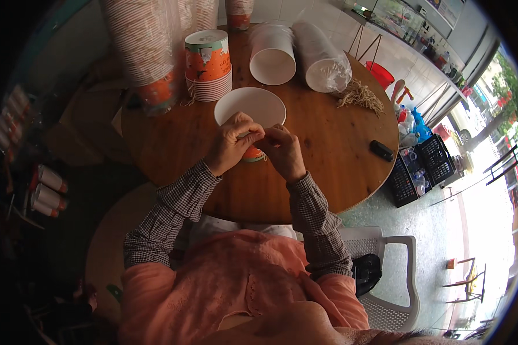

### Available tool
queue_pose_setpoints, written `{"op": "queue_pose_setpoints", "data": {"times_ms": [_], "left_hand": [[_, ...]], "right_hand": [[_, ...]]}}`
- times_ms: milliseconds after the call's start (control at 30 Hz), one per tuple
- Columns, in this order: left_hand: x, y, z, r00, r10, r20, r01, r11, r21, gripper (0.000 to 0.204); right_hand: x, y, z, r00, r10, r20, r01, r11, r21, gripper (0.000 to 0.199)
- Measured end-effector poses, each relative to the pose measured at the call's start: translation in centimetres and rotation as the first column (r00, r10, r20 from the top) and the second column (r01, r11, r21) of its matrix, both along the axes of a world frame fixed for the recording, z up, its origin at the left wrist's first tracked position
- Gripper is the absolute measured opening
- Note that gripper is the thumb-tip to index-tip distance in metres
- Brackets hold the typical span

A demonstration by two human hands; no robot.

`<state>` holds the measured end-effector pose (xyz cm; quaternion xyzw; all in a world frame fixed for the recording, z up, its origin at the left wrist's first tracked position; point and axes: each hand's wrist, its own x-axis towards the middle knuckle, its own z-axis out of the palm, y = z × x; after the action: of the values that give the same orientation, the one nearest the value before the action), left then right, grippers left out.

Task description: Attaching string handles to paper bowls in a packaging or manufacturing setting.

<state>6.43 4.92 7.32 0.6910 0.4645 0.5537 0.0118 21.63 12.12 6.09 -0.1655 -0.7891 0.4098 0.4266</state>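
Observation:
A paper tub [250, 102] stands on the round wooden table [339, 155] in front of me, its white inside showing and a bit of its orange outer wall visible below my hands. My left hand [236, 142] and my right hand [286, 152] meet over the tub's near side, fingertips pinched close together. What lies between the fingers is too small to make out. A thin pale strand shows by the orange wall, just under the right hand. Behind the tub is a short stack of orange-and-green paper tubs [208, 63].
Tall wrapped tub stacks [141, 52] stand at the back left. Two plastic-wrapped white tub stacks [272, 60] lie at the back, beside a bundle of straw-coloured strings [361, 96]. A small black object [381, 150] sits near the right edge. A grey chair [385, 276] and black crate [406, 181] are at right.

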Motion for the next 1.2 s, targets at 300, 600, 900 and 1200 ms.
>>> {"op": "queue_pose_setpoints", "data": {"times_ms": [300,600,900,1200], "left_hand": [[0.4,0.0,-0.8,0.960,0.017,0.279,0.035,0.983,-0.178,0.022],[1.1,0.2,0.1,0.911,-0.037,0.412,0.159,0.951,-0.266,0.024],[0.8,-0.3,0.5,0.978,-0.001,0.207,0.060,0.958,-0.281,0.015],[-0.4,-0.1,0.5,0.990,-0.051,0.134,0.102,0.905,-0.413,0.015]], "right_hand": [[-1.1,0.3,-1.1,0.969,-0.031,-0.246,-0.039,0.960,-0.276,0.008],[-0.8,-0.3,-0.4,0.956,-0.061,-0.288,-0.080,0.888,-0.452,0.009],[0.1,0.0,0.9,0.991,-0.112,-0.078,0.064,0.885,-0.461,0.014],[3.7,4.1,4.2,0.938,0.227,-0.261,-0.343,0.711,-0.614,0.021]]}}
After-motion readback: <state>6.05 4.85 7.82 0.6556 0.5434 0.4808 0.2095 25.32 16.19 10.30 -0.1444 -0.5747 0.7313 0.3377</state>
